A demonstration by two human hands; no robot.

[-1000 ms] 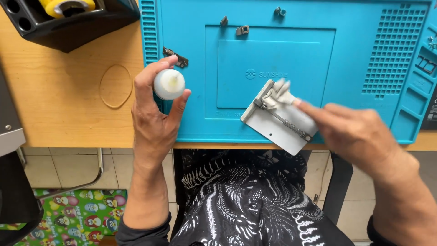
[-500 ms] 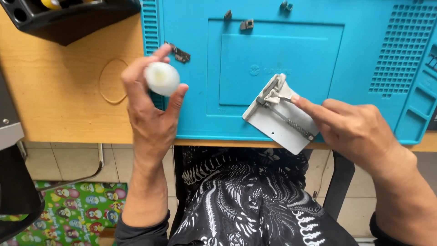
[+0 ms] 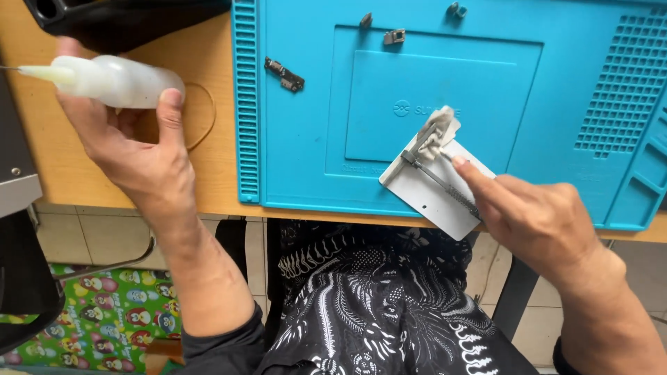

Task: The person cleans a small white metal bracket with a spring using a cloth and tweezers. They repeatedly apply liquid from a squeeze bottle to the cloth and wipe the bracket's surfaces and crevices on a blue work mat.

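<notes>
My left hand (image 3: 135,149) grips a small translucent white squeeze bottle (image 3: 114,81) over the wooden desk, left of the blue mat. The bottle lies sideways with its thin needle tip pointing left. My right hand (image 3: 538,219) rests on a white metal clamp fixture (image 3: 427,184) at the near edge of the blue silicone work mat (image 3: 445,90). Its index finger presses on the fixture's spring rod, next to the jaw.
A small circuit part (image 3: 283,73) lies near the mat's left ribbed edge. Small metal pieces (image 3: 393,36) sit at the mat's far side. A rubber band (image 3: 198,114) lies on the desk. A black tool holder (image 3: 125,19) stands at the far left.
My left hand has tipped the bottle from end-on to lying sideways and carried it to the left. My right hand stays on the fixture.
</notes>
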